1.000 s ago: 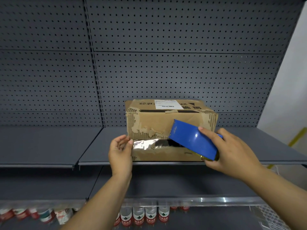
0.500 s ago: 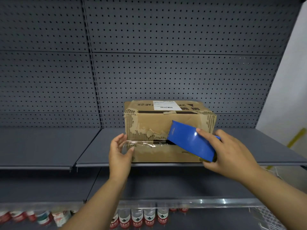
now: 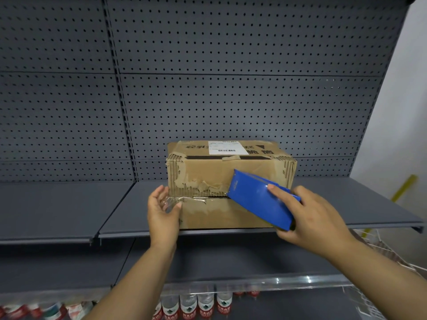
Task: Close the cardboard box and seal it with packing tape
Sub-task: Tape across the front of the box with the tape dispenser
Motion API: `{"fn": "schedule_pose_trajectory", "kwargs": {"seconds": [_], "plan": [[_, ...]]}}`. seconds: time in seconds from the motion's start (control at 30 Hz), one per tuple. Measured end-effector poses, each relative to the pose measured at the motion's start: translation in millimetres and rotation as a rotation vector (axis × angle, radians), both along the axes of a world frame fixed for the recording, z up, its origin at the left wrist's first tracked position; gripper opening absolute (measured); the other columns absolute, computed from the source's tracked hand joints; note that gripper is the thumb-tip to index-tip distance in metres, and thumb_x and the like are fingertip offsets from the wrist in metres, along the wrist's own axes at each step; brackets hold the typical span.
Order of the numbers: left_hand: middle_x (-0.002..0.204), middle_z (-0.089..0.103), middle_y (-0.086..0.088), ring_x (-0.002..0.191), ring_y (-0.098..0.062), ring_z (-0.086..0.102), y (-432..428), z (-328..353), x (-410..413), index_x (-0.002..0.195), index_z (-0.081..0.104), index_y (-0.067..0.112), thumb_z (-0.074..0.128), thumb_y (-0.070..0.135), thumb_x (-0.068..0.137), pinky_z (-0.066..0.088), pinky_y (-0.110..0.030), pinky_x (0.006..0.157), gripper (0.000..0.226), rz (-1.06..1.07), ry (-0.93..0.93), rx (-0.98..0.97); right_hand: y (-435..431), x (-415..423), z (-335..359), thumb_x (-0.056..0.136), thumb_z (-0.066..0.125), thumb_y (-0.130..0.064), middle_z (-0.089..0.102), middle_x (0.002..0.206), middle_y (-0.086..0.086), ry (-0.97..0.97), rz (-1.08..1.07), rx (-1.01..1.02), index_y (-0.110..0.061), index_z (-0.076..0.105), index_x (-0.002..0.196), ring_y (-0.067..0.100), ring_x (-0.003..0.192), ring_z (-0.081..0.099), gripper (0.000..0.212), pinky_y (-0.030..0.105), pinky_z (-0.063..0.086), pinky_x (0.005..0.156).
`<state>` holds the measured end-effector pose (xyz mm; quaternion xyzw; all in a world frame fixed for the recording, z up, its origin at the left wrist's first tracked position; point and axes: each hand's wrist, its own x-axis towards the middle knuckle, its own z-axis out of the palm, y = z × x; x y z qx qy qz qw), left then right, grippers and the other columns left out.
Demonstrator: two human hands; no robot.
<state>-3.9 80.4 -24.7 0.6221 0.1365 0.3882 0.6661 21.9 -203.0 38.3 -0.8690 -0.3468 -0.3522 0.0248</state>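
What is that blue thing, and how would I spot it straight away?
Find the grey pegboard shelf, then the worn cardboard box standing on it. Against the box's front, the right hand presses a flat blue tape dispenser, tilted; it is the only blue thing there, with clear tape running to the left hand.

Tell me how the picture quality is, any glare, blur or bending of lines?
Head view: wide-angle bending bows the pegboard lines and tilts the right wall; soft, even light, no hard shadows; a bright glint on the clear tape by the left hand; glare spots on the lower shelf rail; the bottles below look soft; box and blue dispenser reasonably sharp.
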Motion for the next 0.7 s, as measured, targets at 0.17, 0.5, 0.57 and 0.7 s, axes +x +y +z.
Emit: {"fn": "schedule_pose_trajectory", "kwargs": {"seconds": [0.17, 0.5, 0.57, 0.7], "plan": [[0.132, 0.049, 0.001, 0.120, -0.011, 0.049, 7, 4, 2, 0.133, 0.037, 0.016, 0.058, -0.010, 0.083, 0.037, -0.027, 0.104, 0.060, -0.068, 0.009, 0.009, 1, 2, -2, 0.035, 0.085, -0.038, 0.057, 0.075, 0.009, -0.050, -0.003, -0.002, -0.019, 0.043, 0.127, 0.023, 0.052, 0.054, 0.103, 0.027, 0.046, 0.046], [0.137, 0.048, 0.000, 0.125, -0.017, 0.045, -1, 5, 15, 0.134, 0.040, 0.028, 0.028, 0.037, 0.100, 0.037, -0.044, 0.107, 0.037, -0.001, 0.045, -0.018, 2, 6, -5, 0.039, 0.085, -0.038, 0.059, 0.079, 0.010, -0.079, 0.001, -0.020, -0.018, 0.042, 0.129, 0.022, 0.058, 0.057, 0.103, 0.029, 0.048, 0.049], [0.140, 0.046, -0.001, 0.128, -0.018, 0.043, -5, 5, 18, 0.139, 0.036, 0.026, 0.026, 0.038, 0.100, 0.035, -0.043, 0.109, 0.041, 0.028, 0.057, 0.026, 2, 5, -6, 0.039, 0.085, -0.039, 0.059, 0.080, 0.010, -0.081, -0.001, -0.021, -0.018, 0.041, 0.130, 0.022, 0.058, 0.057, 0.103, 0.028, 0.049, 0.050], [0.151, 0.032, 0.000, 0.137, -0.017, 0.031, -14, 6, 23, 0.148, 0.019, 0.021, 0.027, 0.033, 0.100, 0.027, -0.036, 0.113, 0.049, 0.074, 0.087, 0.121, 2, 7, -6, 0.041, 0.084, -0.040, 0.060, 0.081, 0.009, -0.096, 0.009, -0.023, -0.018, 0.040, 0.131, 0.021, 0.061, 0.058, 0.102, 0.030, 0.050, 0.051]]}}
